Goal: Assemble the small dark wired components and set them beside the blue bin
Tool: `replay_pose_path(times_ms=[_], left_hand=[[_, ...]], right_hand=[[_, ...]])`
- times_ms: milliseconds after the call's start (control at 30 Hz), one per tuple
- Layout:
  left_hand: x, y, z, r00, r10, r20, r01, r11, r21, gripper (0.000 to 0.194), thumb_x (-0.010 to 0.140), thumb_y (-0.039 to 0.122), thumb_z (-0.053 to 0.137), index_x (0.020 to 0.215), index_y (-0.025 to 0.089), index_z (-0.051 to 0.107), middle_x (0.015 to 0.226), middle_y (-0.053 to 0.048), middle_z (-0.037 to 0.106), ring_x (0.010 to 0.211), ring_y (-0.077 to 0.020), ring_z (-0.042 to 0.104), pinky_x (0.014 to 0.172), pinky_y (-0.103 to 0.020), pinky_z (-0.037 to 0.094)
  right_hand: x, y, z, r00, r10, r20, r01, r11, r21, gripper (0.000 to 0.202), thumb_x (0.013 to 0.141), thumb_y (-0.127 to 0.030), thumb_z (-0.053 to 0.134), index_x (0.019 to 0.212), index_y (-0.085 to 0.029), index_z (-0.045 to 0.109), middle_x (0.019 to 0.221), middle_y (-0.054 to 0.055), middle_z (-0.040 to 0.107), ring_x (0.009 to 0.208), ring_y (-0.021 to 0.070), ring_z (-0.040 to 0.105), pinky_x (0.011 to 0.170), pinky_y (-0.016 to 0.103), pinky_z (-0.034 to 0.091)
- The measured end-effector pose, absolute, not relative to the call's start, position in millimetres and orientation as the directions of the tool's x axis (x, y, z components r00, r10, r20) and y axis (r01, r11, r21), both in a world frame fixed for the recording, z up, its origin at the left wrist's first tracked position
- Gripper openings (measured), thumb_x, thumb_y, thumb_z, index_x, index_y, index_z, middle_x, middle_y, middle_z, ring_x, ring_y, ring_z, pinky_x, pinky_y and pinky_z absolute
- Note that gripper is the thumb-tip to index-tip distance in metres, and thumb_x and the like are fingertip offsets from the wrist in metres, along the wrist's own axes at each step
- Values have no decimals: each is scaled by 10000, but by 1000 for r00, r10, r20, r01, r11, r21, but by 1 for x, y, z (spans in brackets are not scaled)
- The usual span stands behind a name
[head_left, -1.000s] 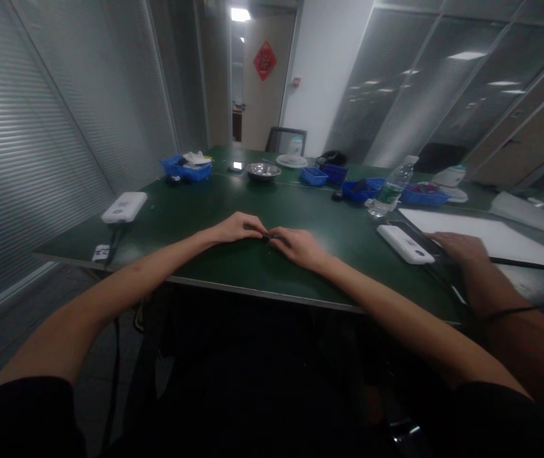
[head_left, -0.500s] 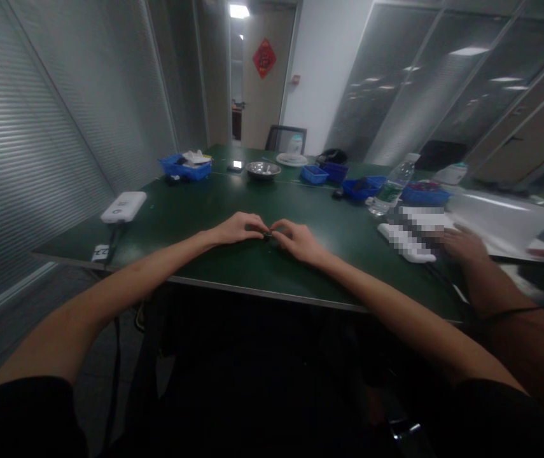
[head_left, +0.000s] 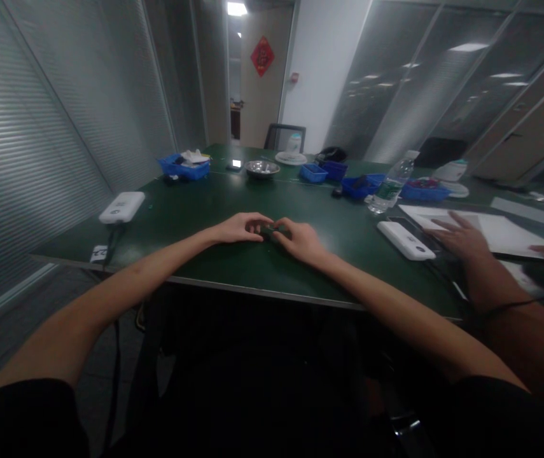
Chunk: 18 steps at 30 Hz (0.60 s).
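Observation:
My left hand and my right hand meet fingertip to fingertip low over the green table. Between them shows a tiny dark thing, too small and blurred to name. The right thumb and forefinger curl around it from the right. On the left, the forefinger reaches up to it while the thumb sits lower, with a gap between the two. Whether the left forefinger touches it I cannot tell.
A metal bowl stands beyond my hands. Blue baskets and a water bottle are farther right. White power banks lie at either side. Another person's hand rests on papers at the right.
My left thumb has drawn away from the small thing and its forefinger has stretched right, widening the gap. The other person's white sheet has come down flat.

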<state>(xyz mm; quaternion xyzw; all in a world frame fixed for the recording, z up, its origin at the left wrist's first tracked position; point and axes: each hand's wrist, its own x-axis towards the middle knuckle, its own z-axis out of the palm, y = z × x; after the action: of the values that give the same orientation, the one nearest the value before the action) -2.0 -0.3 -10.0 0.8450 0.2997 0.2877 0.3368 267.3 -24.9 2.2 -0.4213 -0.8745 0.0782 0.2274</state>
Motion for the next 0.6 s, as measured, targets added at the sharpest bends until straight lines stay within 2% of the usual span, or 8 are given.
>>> replay_pose_path(times_ms=[133,233,367,500,600], left_hand=[[-11,2,-7,653,693,307,372,-645,667,699,850,409,835,1499,278,609,1410,-125,612,1123,-254,612,847,-345,500],[-13,-1,-5,655,700,285,408,-645,646,544,881,435,808,1387,264,698,1316,-110,656,1071,-245,623,844,-346,492],[-9,-5,-3,705,649,285,373,-682,629,325,958,422,731,1201,214,788,1135,-101,713,993,-225,657,862,-351,500],[-21,8,-6,687,644,335,400,-722,565,279,975,366,706,1193,214,792,1143,-96,737,1055,-229,680,945,-364,505],[-55,29,-9,572,747,339,550,-656,517,287,957,348,703,1198,222,794,1177,-91,746,1087,-244,683,992,-385,505]], right_hand=[[270,-23,2,-480,827,293,779,555,-292,292,1036,-446,580,1233,-268,700,940,49,788,784,221,695,704,298,444],[272,-22,1,-472,832,291,787,547,-285,298,1038,-462,570,1228,-274,702,969,52,793,809,226,702,702,298,444],[272,-22,1,-477,829,292,792,549,-267,288,1038,-464,574,1223,-285,704,985,48,795,844,228,713,726,298,454],[272,-22,0,-484,822,301,786,559,-262,285,1040,-463,576,1219,-282,704,992,46,796,834,221,711,721,293,457],[273,-22,0,-487,821,300,783,562,-268,284,1041,-461,573,1213,-277,704,967,44,793,806,217,705,705,292,455]])
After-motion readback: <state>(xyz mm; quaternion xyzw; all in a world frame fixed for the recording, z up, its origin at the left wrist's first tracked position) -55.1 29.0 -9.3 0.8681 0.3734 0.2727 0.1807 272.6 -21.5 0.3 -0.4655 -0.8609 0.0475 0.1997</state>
